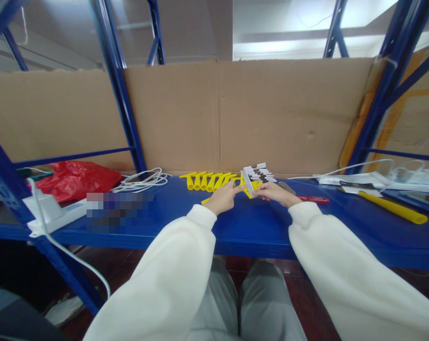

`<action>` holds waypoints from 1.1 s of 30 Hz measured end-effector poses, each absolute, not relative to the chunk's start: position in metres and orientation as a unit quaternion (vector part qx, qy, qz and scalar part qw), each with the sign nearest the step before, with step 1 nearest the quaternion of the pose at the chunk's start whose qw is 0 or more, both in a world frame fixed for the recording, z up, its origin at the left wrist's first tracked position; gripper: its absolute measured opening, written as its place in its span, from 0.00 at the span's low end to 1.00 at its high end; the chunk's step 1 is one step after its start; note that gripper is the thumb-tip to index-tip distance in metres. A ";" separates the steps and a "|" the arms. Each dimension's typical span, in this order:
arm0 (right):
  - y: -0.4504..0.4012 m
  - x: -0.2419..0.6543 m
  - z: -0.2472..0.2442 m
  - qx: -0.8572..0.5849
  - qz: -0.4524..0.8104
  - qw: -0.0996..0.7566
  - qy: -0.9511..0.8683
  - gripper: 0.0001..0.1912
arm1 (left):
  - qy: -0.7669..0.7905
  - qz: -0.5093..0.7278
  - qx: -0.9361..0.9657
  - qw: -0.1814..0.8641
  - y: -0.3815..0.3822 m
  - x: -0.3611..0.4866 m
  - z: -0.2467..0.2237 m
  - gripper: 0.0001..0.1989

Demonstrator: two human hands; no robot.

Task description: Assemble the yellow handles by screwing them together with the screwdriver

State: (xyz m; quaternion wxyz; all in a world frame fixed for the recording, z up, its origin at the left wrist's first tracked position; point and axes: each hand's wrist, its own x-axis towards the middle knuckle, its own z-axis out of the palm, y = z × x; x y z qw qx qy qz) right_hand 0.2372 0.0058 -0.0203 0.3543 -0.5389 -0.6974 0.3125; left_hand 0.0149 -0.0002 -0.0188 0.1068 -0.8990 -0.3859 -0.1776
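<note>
In front of me, a slim pale white strip (248, 183) is held tilted above the shelf top. My right hand (271, 192) pinches its lower end between thumb and fingers. My left hand (221, 196) reaches it from the other side, its index finger stretched to the strip's edge and the other fingers curled. Behind the hands lies a row of several yellow plastic pieces (208, 182) with flared round ends. More yellow shows under the strip, partly hidden. Right of it is a fanned stack of white pieces (260, 171) with dark marks. A yellow tip (205, 201) sticks out beneath my left hand.
A red-handled tool (314, 200) lies right of my right hand. Further right are a yellow tube (394, 207) and a white power strip (416, 182). At left are coiled white cable (143, 180), a red plastic bag (79, 180) and another power strip (63, 215). Cardboard (175, 118) backs the blue shelf.
</note>
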 end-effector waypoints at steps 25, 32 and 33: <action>0.005 0.242 -0.021 -0.448 0.383 0.297 -0.751 0.23 | -0.334 -0.149 -0.925 0.106 0.002 0.017 -0.022 0.29; 0.005 0.243 -0.024 -0.437 0.412 0.306 -0.739 0.22 | -0.322 -0.127 -0.927 0.144 0.002 0.017 -0.023 0.34; 0.005 0.243 -0.025 -0.437 0.416 0.310 -0.735 0.22 | -0.323 -0.130 -0.926 0.146 0.002 0.018 -0.024 0.35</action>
